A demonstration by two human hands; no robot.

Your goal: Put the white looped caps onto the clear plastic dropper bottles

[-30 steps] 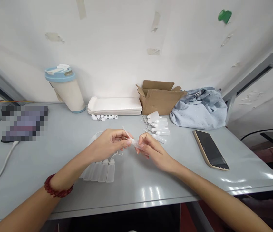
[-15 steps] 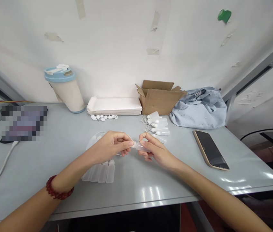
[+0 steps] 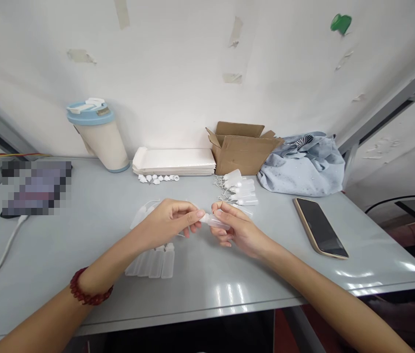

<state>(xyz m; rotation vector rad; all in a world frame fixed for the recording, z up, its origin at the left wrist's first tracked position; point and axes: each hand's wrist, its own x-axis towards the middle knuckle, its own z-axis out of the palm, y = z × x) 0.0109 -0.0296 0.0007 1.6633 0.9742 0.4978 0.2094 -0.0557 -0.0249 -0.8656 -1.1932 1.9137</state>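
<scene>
Between my two hands is a small translucent plastic bottle (image 3: 217,222), tilted, its neck toward the left. My right hand (image 3: 238,227) grips the bottle's body between thumb and fingers. At the neck end, my left hand (image 3: 178,221) pinches the white top of the same bottle; the fingertips partly cover it. Several similar bottles (image 3: 155,264) lie side by side under and in front of my left wrist, with more partly hidden behind that hand. Beyond my right hand lies a pile of bottles with cords (image 3: 239,189). A row of small white caps (image 3: 156,179) sits farther back.
Along the wall stand a tumbler (image 3: 99,137), a stack of white boxes or envelopes (image 3: 176,161), an open cardboard box (image 3: 246,154) and a light blue cloth bag (image 3: 305,169). A phone (image 3: 321,228) lies at right. A blurred-out device (image 3: 38,189) with a cable lies at left.
Both hands stay nearly in place on the bottle. My left thumb has shifted slightly up at the neck, and the right thumb and index finger have moved a little along the body.
</scene>
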